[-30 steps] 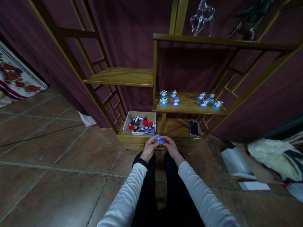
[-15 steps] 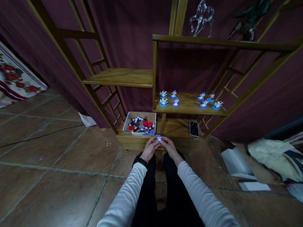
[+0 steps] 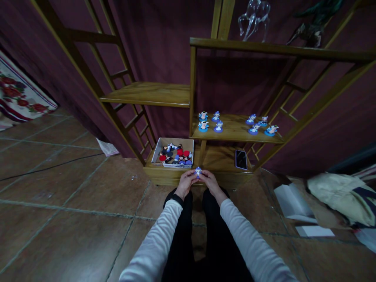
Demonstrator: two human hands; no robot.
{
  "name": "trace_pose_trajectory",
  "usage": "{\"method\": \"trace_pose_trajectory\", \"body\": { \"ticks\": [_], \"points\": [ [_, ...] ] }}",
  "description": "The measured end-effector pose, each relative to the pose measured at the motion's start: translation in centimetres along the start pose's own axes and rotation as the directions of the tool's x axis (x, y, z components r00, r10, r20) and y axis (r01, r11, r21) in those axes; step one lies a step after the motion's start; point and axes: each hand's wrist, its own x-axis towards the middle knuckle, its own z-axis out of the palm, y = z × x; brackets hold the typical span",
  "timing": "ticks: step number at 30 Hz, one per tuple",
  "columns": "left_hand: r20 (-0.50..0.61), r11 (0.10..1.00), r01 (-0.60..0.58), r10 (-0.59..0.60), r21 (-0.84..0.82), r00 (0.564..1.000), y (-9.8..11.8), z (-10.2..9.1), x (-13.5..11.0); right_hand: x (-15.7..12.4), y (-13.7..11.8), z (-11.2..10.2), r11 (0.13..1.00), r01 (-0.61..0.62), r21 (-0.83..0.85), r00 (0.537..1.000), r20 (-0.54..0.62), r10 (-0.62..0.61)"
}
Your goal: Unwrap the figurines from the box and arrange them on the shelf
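Note:
Between my two hands is a small purple-and-white figurine (image 3: 198,171), upright and facing me. My left hand (image 3: 186,183) closes on its left side, and my right hand (image 3: 211,182) grips it from the right. Just beyond my left hand, a cardboard box (image 3: 155,156) holds a jumble of figurines with red, black and purple bases. Several similar figurines stand on the middle shelf (image 3: 232,131): a group at its left end, including a purple one (image 3: 218,126), and another group at its right end, including a blue-based one (image 3: 270,131).
A phone (image 3: 241,159) lies on the low shelf at right. Above are a wooden shelf (image 3: 158,94) and a clear glass horse (image 3: 255,18). White box pieces (image 3: 293,203) and a cream cloth bag (image 3: 340,196) lie on the floor at right; a black cable (image 3: 53,167) runs along the left.
The figurine is slightly more upright between my fingers. My view has shifted a little; both hands keep their hold, and the shelf figurines stand as before.

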Motion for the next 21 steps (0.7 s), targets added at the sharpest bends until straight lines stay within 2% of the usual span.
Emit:
{"method": "trace_pose_trajectory", "body": {
  "ticks": [7,11,21],
  "points": [
    [-0.025,0.999,0.010,-0.010,-0.033,1.000,-0.32,-0.21,0.36,-0.19,-0.52,0.46,0.999,-0.027,0.039,0.999,-0.044,0.028],
    [-0.008,0.998,0.029,-0.030,-0.060,1.000,-0.16,-0.22,0.27,-0.05,-0.31,0.36,0.997,-0.042,0.065,0.999,-0.029,0.044],
    [-0.024,1.000,0.013,-0.013,0.007,1.000,-0.04,0.26,0.08,-0.08,-0.35,0.62,1.000,-0.012,0.003,0.998,-0.057,0.012]
  ]
}}
